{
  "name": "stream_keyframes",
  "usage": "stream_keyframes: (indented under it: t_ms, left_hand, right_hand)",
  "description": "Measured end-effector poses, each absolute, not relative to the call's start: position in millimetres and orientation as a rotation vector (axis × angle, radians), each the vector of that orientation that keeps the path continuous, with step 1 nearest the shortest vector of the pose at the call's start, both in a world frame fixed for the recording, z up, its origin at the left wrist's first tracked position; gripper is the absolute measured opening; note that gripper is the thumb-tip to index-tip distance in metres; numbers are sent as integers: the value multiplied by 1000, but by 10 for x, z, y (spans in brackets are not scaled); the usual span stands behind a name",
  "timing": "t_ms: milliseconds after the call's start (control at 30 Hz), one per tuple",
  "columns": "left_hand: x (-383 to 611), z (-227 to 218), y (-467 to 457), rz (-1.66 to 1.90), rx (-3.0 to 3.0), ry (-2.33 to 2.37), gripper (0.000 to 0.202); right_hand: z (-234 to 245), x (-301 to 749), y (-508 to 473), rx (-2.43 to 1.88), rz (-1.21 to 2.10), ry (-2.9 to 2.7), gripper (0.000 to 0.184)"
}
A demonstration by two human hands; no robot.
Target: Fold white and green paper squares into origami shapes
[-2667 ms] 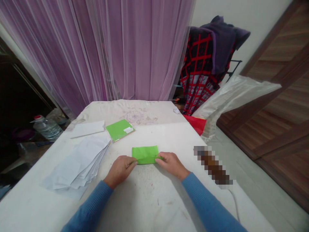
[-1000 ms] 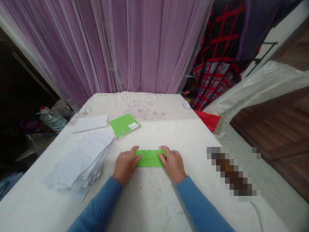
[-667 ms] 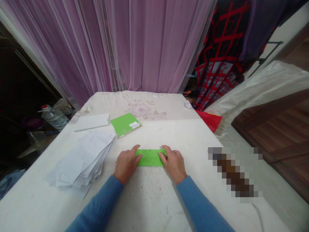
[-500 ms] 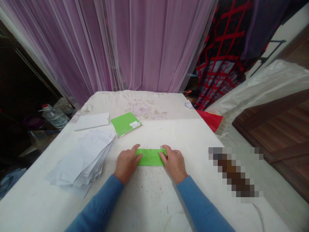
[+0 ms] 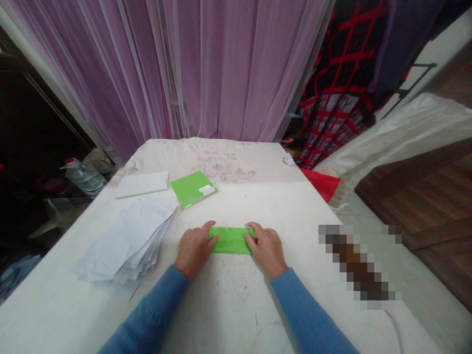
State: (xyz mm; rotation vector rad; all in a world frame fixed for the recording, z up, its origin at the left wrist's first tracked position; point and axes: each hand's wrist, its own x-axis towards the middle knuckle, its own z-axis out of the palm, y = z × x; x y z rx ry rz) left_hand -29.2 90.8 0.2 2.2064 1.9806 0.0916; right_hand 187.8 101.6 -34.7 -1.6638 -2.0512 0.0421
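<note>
A green sheet of paper (image 5: 230,240), folded into a narrow flat strip, lies on the white table (image 5: 228,305) in front of me. My left hand (image 5: 191,250) presses on its left end, thumb along the far edge and fingers curled onto the paper. My right hand (image 5: 267,248) holds down the right end the same way. Both arms wear blue sleeves.
A fanned stack of white sheets (image 5: 129,241) lies left of my hands. Beyond it are a white folded sheet (image 5: 142,184) and a wrapped pack of green paper (image 5: 192,189). A red item (image 5: 322,184) hangs off the right edge. A purple curtain (image 5: 221,73) hangs behind.
The green paper went from a taller shape with its near edge lifted in my fingers to a narrower strip pressed flat. Over the last second my hands have stayed on its ends.
</note>
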Motion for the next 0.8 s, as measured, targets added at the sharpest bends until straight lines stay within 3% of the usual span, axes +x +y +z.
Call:
stream_keyframes:
  t_ms: [800]
  left_hand:
    - [-297,-41,933,105,2215,1980,40]
  right_hand:
    - [-278,1856,1020,-1752,120,-2041,24]
